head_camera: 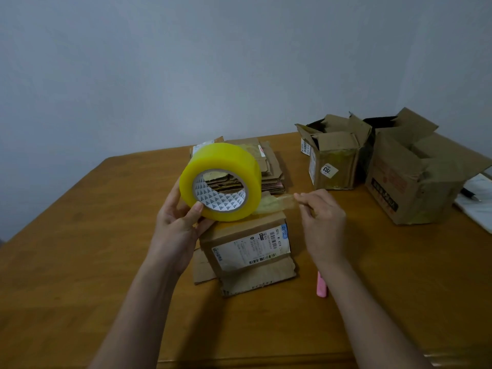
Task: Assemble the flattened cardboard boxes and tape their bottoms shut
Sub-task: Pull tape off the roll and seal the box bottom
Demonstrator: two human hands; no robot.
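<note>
Two hands work over a wooden table point(80, 235), and we see them from above. At two o'clock stand two assembled boxes, a large box point(415, 182) and beside it a smaller box with a "203" sticker point(335, 161). At twelve o'clock lies a stack of flattened cartons point(271, 166). At the centre sits the box being sealed point(247, 243), bottom side up, flaps spread on the table.

Just above it, our left hand point(178, 225) grips the yellow tape roll point(221, 182), thumb hooked into its core. Our right hand point(319, 217), toward three o'clock, pinches the free tape end point(279, 202) with curled fingertips; a short strip stretches between roll and fingers. A pink cutter point(321, 286) lies at five o'clock.

To do this step well, we judge we should keep the strip taut, centre it over the seam, and press it down past both edges.
</note>
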